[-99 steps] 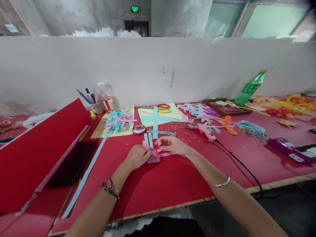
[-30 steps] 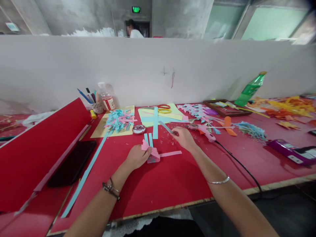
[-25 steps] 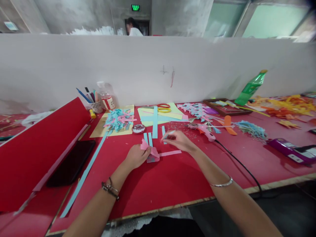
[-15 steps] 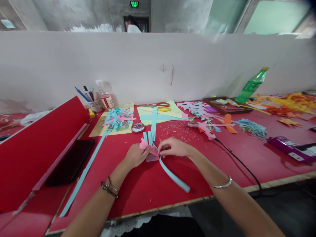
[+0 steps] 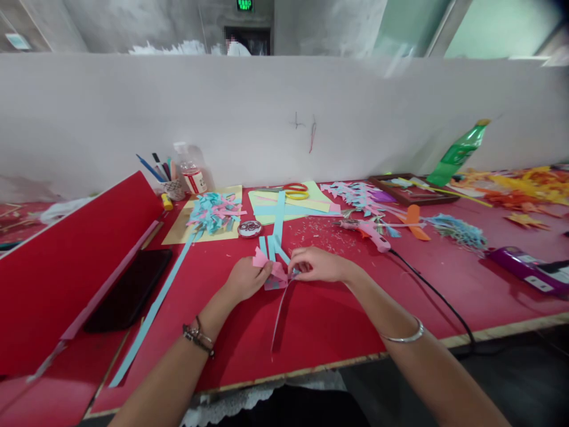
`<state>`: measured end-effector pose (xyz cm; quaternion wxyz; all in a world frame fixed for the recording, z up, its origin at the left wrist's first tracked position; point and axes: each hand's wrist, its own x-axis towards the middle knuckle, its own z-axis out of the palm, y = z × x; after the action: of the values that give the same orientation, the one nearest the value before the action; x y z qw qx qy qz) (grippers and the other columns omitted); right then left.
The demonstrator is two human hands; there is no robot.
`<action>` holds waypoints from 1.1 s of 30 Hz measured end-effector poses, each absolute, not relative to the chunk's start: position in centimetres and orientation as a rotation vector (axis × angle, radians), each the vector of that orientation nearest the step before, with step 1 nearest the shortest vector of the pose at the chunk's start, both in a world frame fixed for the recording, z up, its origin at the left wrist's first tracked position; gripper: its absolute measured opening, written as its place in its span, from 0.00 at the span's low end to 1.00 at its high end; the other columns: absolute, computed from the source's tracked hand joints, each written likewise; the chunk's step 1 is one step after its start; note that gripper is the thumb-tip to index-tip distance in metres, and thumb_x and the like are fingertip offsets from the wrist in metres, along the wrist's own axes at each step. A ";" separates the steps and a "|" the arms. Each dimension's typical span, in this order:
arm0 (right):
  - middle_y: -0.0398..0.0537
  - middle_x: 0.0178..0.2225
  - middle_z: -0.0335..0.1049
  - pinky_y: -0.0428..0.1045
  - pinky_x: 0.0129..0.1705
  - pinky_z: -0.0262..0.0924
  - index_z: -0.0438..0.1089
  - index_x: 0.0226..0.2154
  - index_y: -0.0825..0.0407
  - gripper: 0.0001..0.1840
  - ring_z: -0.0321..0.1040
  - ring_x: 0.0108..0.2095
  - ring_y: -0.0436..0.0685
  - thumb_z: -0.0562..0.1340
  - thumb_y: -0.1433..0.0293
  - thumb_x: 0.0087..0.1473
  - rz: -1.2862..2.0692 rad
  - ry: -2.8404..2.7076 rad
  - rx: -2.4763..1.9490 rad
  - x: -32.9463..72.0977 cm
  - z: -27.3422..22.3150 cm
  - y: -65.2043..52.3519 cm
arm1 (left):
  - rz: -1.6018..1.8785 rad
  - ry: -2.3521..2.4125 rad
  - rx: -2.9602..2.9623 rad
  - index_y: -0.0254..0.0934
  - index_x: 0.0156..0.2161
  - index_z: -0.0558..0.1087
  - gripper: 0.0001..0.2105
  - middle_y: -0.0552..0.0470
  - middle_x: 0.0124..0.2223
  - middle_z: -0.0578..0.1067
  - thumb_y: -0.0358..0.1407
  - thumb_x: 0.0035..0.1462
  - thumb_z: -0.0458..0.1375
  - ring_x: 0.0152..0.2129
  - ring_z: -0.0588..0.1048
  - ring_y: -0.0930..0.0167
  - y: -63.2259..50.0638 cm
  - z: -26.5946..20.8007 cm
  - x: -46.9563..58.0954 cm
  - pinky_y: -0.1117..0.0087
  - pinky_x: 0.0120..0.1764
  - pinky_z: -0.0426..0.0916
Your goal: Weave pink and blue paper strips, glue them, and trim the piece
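Note:
My left hand [image 5: 247, 279] is closed on a folded pink and light blue paper piece [image 5: 276, 277], thumb on top, just above the red table [image 5: 329, 338]. Against its right side, my right hand [image 5: 315, 264] pinches a light blue paper strip [image 5: 279, 317]; its free end hangs toward the table's front edge and shows nearly edge-on. Behind the hands, more light blue strips [image 5: 278, 222] reach back over the table. My right fingertips partly hide where the strip meets the folded piece.
Left lie a black phone [image 5: 128, 290], a red board [image 5: 80, 267] and a pile of cut paper [image 5: 213, 212]. Farther back are scissors [image 5: 296, 191] and a small round tin [image 5: 249, 229]. Right, a pink glue gun [image 5: 368, 231] trails its cord toward the front edge, near a green bottle [image 5: 457, 155].
The strip in my right hand has turned: its free end has swung from the lower right to the lower left. My right fingers have curled and shifted slightly. My left hand keeps its hold.

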<state>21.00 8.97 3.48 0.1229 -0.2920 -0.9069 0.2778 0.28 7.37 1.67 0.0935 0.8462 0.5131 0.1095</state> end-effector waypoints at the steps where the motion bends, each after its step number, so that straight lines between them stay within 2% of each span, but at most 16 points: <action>1: 0.46 0.28 0.62 0.43 0.29 0.55 0.70 0.32 0.56 0.08 0.59 0.27 0.48 0.58 0.74 0.46 0.787 -2.662 -0.867 21.0 3.4 9.0 | 0.314 1.513 2.515 0.33 0.25 0.69 0.19 0.49 0.23 0.71 0.35 0.59 0.40 0.22 0.69 0.73 7.4 1.7 0.3 0.76 0.23 0.54; 5: 0.48 0.31 0.65 0.46 0.36 0.57 0.70 0.29 0.56 0.06 0.62 0.31 0.51 0.58 0.75 0.46 0.764 -2.681 -0.832 21.1 3.3 9.1 | 0.320 1.484 2.510 0.33 0.24 0.68 0.19 0.50 0.22 0.70 0.35 0.59 0.40 0.20 0.68 0.74 7.4 1.8 0.3 0.76 0.23 0.54; 10: 0.47 0.30 0.67 0.45 0.34 0.58 0.71 0.27 0.56 0.06 0.63 0.30 0.49 0.58 0.77 0.46 0.937 -2.627 -0.779 20.8 3.6 8.7 | 0.332 1.499 2.509 0.32 0.23 0.68 0.19 0.51 0.20 0.69 0.36 0.59 0.40 0.19 0.67 0.74 7.3 1.7 0.3 0.76 0.22 0.53; 18: 0.47 0.34 0.63 0.45 0.35 0.60 0.69 0.30 0.54 0.06 0.63 0.33 0.50 0.59 0.75 0.45 1.164 -2.556 -0.702 20.0 3.6 8.0 | 0.335 1.500 2.574 0.33 0.25 0.69 0.18 0.49 0.24 0.72 0.36 0.59 0.40 0.21 0.68 0.73 7.4 1.6 0.2 0.75 0.24 0.55; 25: 0.48 0.39 0.56 0.48 0.44 0.55 0.65 0.33 0.54 0.12 0.58 0.40 0.52 0.61 0.77 0.41 0.970 -2.623 -0.793 20.4 3.6 8.2 | 0.331 1.486 2.526 0.34 0.24 0.67 0.18 0.50 0.23 0.71 0.35 0.59 0.40 0.21 0.68 0.74 7.4 1.6 0.2 0.76 0.24 0.55; 33: 0.48 0.36 0.58 0.48 0.41 0.54 0.59 0.34 0.54 0.15 0.56 0.38 0.54 0.62 0.71 0.41 0.789 -2.616 -0.898 20.3 3.2 8.1 | 0.360 1.500 2.569 0.34 0.23 0.66 0.18 0.50 0.22 0.70 0.36 0.59 0.40 0.22 0.68 0.72 7.7 1.0 0.0 0.74 0.25 0.56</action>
<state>20.27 8.10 3.23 0.1325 -0.3095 -0.9016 0.2718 0.05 7.72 1.03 0.0725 0.8551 0.4991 0.1197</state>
